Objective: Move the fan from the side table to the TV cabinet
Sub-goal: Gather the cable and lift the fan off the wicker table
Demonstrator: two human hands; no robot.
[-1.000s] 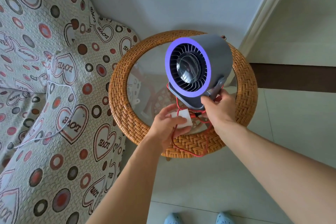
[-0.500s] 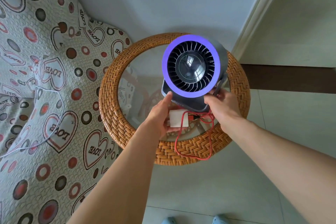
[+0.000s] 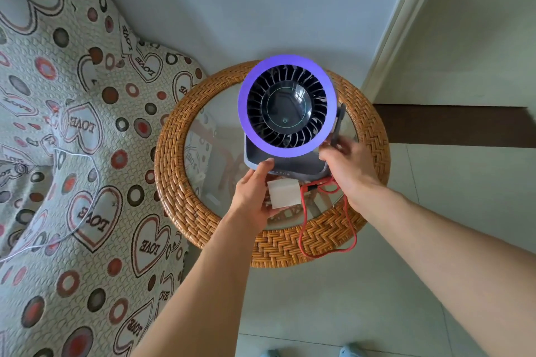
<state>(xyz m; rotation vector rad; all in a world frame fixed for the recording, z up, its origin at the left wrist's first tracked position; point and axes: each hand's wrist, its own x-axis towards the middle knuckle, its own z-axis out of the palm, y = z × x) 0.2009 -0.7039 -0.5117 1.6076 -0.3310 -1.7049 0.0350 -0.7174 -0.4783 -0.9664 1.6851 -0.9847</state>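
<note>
A grey fan (image 3: 287,107) with a purple front ring stands on the glass top of a round rattan side table (image 3: 174,168), its face turned up toward me. My right hand (image 3: 351,165) grips the right side of the fan's base and stand arm. My left hand (image 3: 252,197) holds a white plug block (image 3: 282,193) in its palm, with the thumb pressed on the front left corner of the fan's base. A red cable (image 3: 303,229) runs from the block and loops over the table's near rim. The TV cabinet is not in view.
A sofa with a heart-patterned cover (image 3: 72,153) stands close on the left, with a thin white cable (image 3: 92,182) lying across it. A wall is behind the table, and a door frame (image 3: 397,23) and dark threshold strip (image 3: 449,124) are to the right. Tiled floor lies below.
The fan's face has swung from pointing left to facing up at me. My left hand has carried the white block up to the fan's base. The right hand stays on the fan.
</note>
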